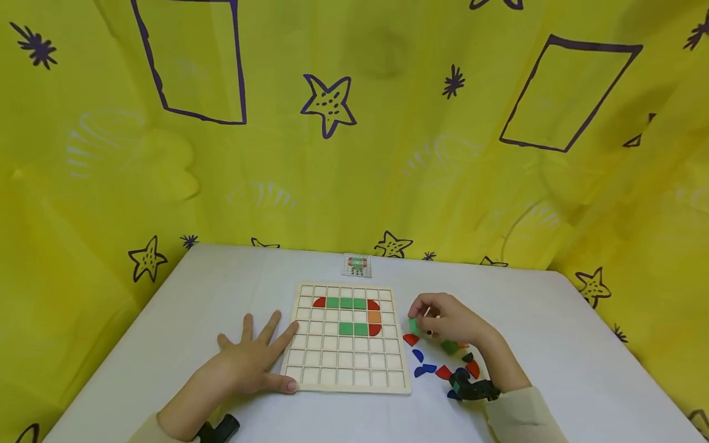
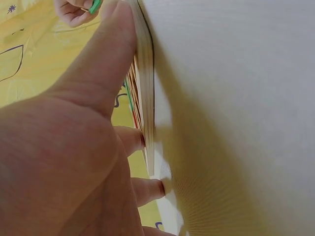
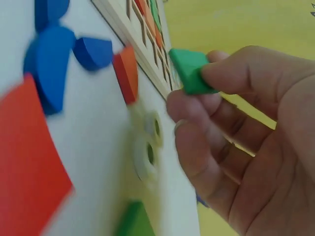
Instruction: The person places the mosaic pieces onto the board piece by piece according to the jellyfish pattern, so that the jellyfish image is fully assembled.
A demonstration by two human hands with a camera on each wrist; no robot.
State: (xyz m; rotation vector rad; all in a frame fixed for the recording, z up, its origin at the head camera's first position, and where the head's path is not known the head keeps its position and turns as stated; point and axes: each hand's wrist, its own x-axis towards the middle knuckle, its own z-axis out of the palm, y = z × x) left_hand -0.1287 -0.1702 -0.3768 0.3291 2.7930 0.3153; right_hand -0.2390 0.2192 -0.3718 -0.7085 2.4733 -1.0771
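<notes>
My right hand point(image 1: 451, 317) pinches a green square tile point(image 3: 189, 69) between thumb and fingertips, just off the right edge of a wooden grid board point(image 1: 346, 389). On the board, a row of green tiles point(image 1: 346, 303) runs between two red quarter-round tiles. An orange tile point(image 1: 374, 316) sits below the right one, with another red quarter-round point(image 1: 375, 330) and two more green tiles under it. My left hand point(image 1: 249, 363) lies with fingers spread at the board's left side, its thumb point(image 2: 106, 54) against the board's near left corner.
Loose blue pieces point(image 1: 418, 355), red pieces point(image 1: 410, 339) and green pieces point(image 1: 449, 347) lie right of the board, partly under my right hand. White pieces with dark centres point(image 3: 144, 157) stand among them. A small picture card point(image 1: 357, 264) lies behind the board. Yellow patterned cloth point(image 1: 376, 172) surrounds the table.
</notes>
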